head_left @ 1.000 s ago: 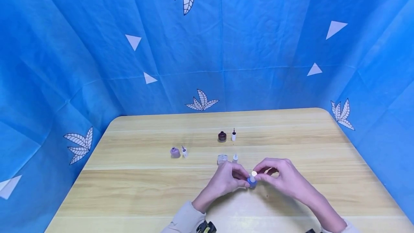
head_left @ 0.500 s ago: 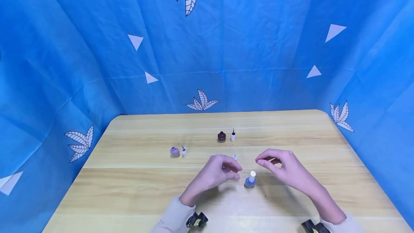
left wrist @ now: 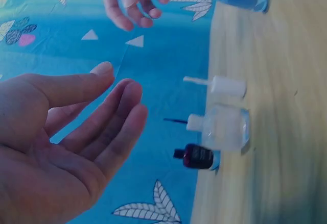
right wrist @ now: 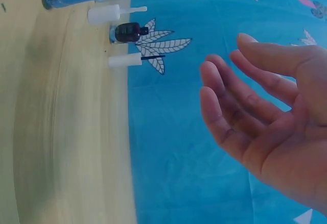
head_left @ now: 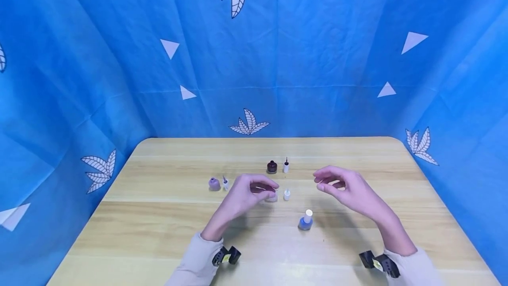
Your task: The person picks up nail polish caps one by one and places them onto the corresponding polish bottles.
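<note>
One blue bottle (head_left: 305, 223), upright with its white lid (head_left: 308, 214) on, on the wooden table (head_left: 158, 233), between the two hands and nearer the person. Left hand (head_left: 243, 195): raised, relaxed and open, fingers softly bent, thumb apart. Right hand (head_left: 346, 190): likewise, raised to the right. One clear bottle (head_left: 271, 198), partly behind the left hand in the head view; white brush cap (head_left: 287, 195) just beside it, bristles up. One dark bottle (head_left: 271, 167), farther back, with dark-bristled cap (head_left: 286, 167) alongside. One purple bottle (head_left: 214, 184), far left, its brush cap (head_left: 225, 185) adjacent.
</note>
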The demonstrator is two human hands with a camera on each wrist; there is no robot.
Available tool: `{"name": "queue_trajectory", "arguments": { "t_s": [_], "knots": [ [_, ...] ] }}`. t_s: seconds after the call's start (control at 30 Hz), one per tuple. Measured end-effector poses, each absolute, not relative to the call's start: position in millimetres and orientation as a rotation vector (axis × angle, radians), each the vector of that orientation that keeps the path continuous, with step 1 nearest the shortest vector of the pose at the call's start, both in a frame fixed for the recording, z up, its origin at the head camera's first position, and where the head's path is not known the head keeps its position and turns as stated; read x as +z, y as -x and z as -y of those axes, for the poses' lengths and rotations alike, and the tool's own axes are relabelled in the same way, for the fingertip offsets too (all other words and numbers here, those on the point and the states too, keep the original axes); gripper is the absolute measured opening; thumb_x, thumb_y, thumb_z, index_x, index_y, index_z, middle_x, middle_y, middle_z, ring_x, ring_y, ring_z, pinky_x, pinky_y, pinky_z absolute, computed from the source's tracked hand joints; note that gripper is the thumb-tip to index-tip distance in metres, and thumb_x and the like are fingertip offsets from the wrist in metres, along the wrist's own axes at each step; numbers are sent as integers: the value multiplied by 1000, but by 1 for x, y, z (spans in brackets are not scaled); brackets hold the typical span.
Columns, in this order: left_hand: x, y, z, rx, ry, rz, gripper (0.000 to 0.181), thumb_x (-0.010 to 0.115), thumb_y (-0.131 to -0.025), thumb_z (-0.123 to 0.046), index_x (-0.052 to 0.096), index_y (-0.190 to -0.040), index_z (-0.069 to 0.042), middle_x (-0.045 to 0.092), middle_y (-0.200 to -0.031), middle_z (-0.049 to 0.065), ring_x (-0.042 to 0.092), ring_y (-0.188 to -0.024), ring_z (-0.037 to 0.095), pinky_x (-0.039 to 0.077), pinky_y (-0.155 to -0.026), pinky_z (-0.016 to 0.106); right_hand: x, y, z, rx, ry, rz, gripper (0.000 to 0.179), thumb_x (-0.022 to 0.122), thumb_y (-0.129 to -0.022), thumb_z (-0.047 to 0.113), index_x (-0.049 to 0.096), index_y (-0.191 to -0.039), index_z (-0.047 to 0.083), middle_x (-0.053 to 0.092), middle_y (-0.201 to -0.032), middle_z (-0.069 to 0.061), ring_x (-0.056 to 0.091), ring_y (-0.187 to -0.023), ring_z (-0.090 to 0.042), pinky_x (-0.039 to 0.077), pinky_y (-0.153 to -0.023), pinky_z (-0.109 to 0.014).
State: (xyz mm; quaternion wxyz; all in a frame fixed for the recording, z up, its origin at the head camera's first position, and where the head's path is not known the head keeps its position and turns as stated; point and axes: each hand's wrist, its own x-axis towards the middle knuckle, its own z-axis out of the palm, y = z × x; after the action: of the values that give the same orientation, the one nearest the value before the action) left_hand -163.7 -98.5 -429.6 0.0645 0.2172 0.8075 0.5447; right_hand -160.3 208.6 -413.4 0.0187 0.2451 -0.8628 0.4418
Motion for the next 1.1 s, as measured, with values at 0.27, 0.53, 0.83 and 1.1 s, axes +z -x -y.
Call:
{"name": "queue_trajectory", "arguments": {
  "t_s": [0.27,0.53,0.83,1.1],
  "knots": [
    [-433,176,98,1719,-820,-2528,29,82,-85,-3,76,-113,-7,71,-126,6,62,-124,25,49,-110,38,-429,177,-202,1482,-668,2593,31,77,-93,11,67,-122,12,72,-114,-7,70,-98,-20,63,-79,-32],
    [-450,185,98,1822,-731,-2436,40,81,-84,1,71,-122,0,68,-128,10,60,-125,29,46,-112,52,-450,190,-190,1629,-693,2540,32,77,-92,7,67,-122,6,70,-117,-11,70,-100,-29,63,-84,-38],
    [-467,192,104,1845,-630,-2378,46,82,-83,2,68,-127,0,67,-130,15,59,-120,44,46,-110,56,-460,192,-181,1698,-729,2559,35,79,-90,5,66,-123,4,68,-121,-17,67,-103,-44,62,-87,-42],
    [-481,190,109,1813,-593,-2317,52,81,-82,5,62,-131,3,63,-134,19,57,-124,47,45,-111,57,-469,192,-179,1724,-712,2619,39,79,-90,7,64,-126,2,65,-120,-25,68,-104,-40,62,-89,-38]
  ]
}}
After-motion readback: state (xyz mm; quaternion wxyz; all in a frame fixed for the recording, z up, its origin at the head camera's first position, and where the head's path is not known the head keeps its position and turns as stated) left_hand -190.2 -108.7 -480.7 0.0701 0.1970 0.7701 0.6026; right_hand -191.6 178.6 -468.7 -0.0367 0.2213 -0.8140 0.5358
